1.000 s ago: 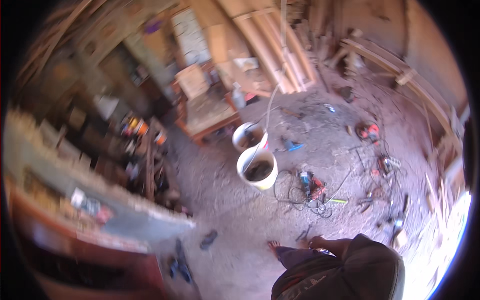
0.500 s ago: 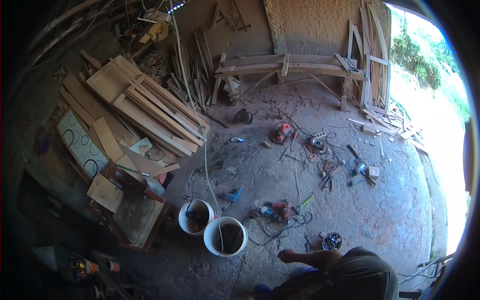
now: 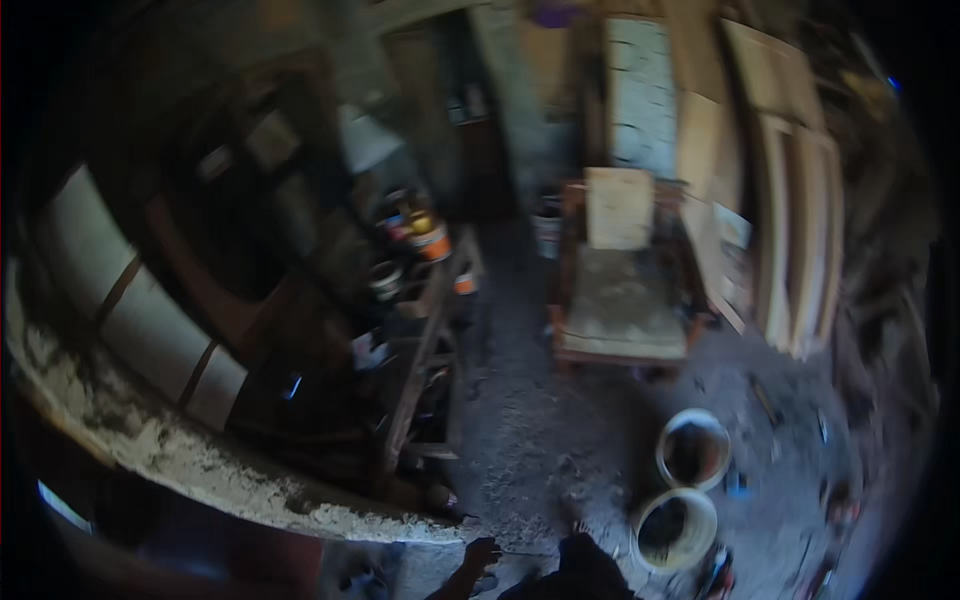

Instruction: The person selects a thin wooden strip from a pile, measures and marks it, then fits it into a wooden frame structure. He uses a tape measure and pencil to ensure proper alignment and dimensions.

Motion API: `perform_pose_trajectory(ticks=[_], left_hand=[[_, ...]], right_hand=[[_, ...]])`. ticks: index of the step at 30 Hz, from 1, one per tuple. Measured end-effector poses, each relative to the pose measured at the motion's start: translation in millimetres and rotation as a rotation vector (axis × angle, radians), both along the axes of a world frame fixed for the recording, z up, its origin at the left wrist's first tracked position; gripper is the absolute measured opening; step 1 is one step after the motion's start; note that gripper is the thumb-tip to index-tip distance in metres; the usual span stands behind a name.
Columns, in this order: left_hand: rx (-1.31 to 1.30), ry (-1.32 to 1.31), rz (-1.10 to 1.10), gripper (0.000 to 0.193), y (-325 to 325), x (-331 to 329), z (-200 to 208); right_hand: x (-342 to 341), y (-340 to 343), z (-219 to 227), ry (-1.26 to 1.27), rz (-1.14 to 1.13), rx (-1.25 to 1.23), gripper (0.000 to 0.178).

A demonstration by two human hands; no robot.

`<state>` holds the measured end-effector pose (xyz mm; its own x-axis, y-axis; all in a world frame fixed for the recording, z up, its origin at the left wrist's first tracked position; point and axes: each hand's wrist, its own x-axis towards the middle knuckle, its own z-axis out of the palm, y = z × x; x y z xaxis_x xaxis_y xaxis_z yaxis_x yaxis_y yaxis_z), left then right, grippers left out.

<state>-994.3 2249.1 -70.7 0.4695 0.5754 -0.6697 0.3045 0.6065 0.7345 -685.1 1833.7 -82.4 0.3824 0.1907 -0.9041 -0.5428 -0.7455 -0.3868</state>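
Observation:
My left hand (image 3: 482, 553) shows at the lower edge, beside the end of a rough, pale wall ledge (image 3: 330, 518). Its fingers look bent, but blur and shade hide whether they close on anything. A thin line runs rightward from near the hand; I cannot make out what it is. To the right stand two white buckets, the nearer bucket (image 3: 708, 530) touching or almost touching the farther bucket (image 3: 727, 450). Dark contents show inside both. My right hand is out of the picture.
A wooden armchair (image 3: 625, 325) with a worn seat stands beyond the buckets, a board (image 3: 618, 205) against its back. Long planks (image 3: 800, 230) lean at the right. On the left, a cluttered bench (image 3: 410, 410) carries cans, including an orange-and-white can (image 3: 432, 243). Tools lie at lower right.
My view has swung left, from the tool-strewn floor to the armchair, bench and ledge. The buckets now appear farther right. The hand seen earlier near the power tools is no longer there.

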Motion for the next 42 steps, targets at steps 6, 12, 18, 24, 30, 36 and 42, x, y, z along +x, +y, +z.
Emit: perform_pose_trajectory(ticks=[6,12,18,24,30,36,42], left_hand=[[-0.210,0.288,0.516,0.027,32,-6,-6],[-0.254,0.363,0.734,0.015,64,28,16],[-0.317,0.330,0.830,0.023,104,83,-2],[-0.404,0.303,0.952,0.030,220,136,-33],[-0.386,0.344,1.079,0.036,339,146,-31],[0.189,0.011,1.110,0.041,506,130,0],[0.383,-0.143,1.363,0.032,694,152,116]], right_hand=[[121,188,-14,0.041,0.144,0.158,0.017],[242,392,6,-0.005,0.315,0.265,0.013],[307,617,89,-0.049,0.362,0.523,0.027],[346,798,-1,0.375,0.385,0.658,0.035],[296,912,60,0.096,0.746,0.565,0.042],[300,1059,83,0.189,0.893,0.669,0.035],[289,1268,141,0.150,0.946,0.783,0.035]])
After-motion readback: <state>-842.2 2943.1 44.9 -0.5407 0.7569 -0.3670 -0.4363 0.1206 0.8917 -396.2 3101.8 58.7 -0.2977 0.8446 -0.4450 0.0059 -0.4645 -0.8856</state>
